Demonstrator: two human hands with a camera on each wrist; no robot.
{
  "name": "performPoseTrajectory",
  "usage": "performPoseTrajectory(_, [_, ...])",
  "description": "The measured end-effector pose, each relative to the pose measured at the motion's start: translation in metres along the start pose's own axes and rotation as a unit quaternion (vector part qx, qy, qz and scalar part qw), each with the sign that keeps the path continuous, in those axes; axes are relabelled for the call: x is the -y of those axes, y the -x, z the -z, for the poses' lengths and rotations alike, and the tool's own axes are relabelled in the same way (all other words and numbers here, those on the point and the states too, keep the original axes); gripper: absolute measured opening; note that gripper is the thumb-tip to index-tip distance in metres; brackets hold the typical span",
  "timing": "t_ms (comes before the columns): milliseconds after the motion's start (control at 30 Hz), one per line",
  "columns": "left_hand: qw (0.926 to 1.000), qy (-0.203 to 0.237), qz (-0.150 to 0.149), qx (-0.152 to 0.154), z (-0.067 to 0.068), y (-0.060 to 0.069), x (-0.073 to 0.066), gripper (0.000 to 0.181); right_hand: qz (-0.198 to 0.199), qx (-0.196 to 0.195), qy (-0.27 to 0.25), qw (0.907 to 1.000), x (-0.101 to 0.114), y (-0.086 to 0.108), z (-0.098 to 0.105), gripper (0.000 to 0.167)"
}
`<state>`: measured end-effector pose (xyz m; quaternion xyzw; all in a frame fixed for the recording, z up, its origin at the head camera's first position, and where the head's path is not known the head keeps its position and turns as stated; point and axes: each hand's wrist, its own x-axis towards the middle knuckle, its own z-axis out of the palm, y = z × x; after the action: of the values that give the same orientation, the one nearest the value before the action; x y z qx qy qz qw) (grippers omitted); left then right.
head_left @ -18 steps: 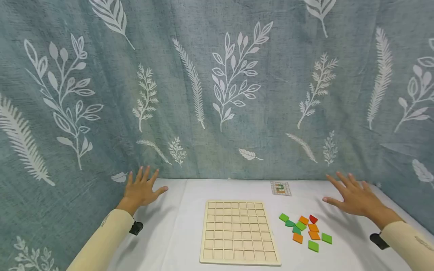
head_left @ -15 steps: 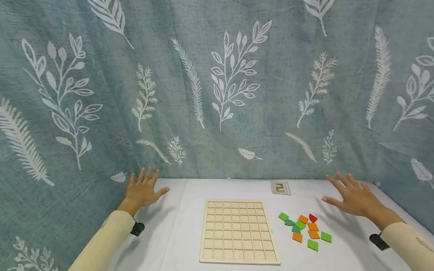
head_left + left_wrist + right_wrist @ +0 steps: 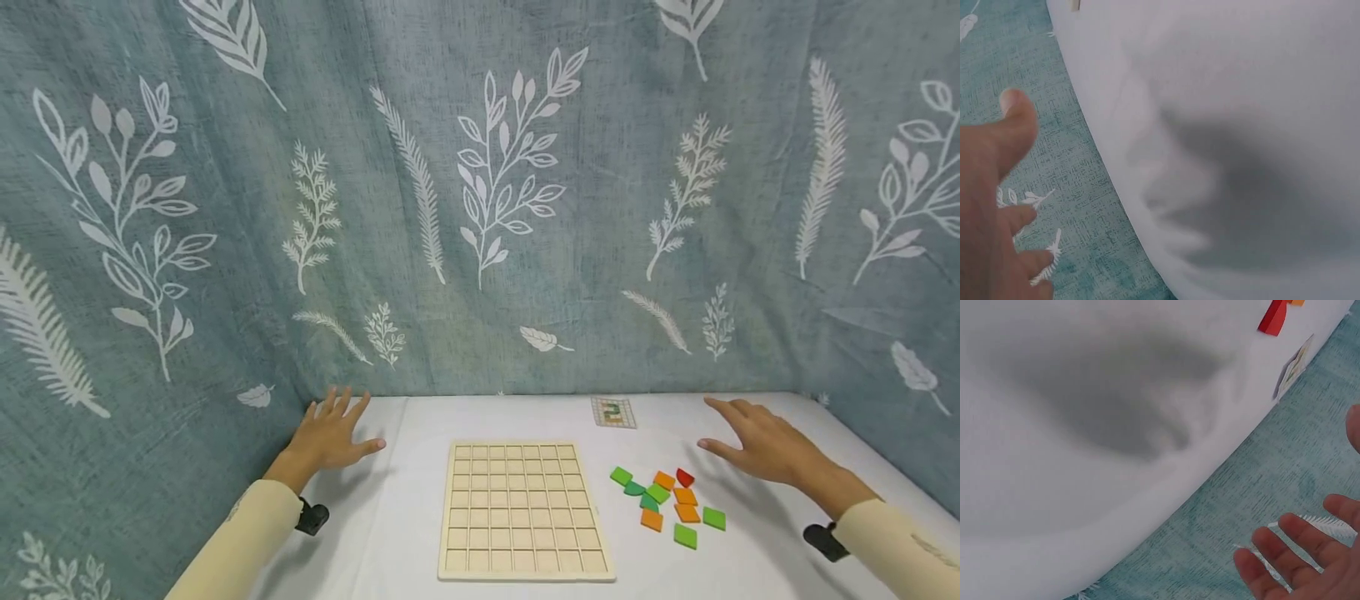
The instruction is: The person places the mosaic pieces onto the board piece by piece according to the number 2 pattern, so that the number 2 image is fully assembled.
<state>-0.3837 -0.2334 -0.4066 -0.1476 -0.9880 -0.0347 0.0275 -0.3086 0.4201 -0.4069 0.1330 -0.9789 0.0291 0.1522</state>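
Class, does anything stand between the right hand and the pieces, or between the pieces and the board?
Nothing visible does: only white cloth shows between the right hand and the pieces, and between the pieces and the board. The card lies farther back, off both paths.

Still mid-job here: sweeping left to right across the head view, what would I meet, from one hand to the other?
Bare left hand → pale beige gridded square board → leftmost orange square tile → red quarter-circle tile → bare right hand.
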Motion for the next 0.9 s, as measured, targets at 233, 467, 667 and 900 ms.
performPoseTrajectory(233, [0.9977, 0.059, -0.033, -0.007, -0.005, 0.002, -0.006, 0.085, 0.024, -0.003, -0.047, 0.9986, 0.024, 0.000, -0.003, 0.071])
performPoseTrajectory(467, [0.9939, 0.103, -0.040, 0.000, -0.008, 0.002, -0.025, 0.083, 0.042, 0.008, -0.093, 0.9948, 0.050, -0.003, -0.004, 0.062])
performPoseTrajectory(667, [0.9894, 0.132, -0.051, 0.034, -0.019, -0.002, -0.045, 0.079, 0.026, 0.056, -0.130, 0.9896, 0.069, -0.005, -0.010, 0.056])
performPoseTrajectory(900, [0.9850, 0.136, -0.079, 0.070, -0.025, -0.007, -0.068, 0.080, 0.030, 0.068, -0.169, 0.9829, 0.083, -0.007, -0.016, 0.048])
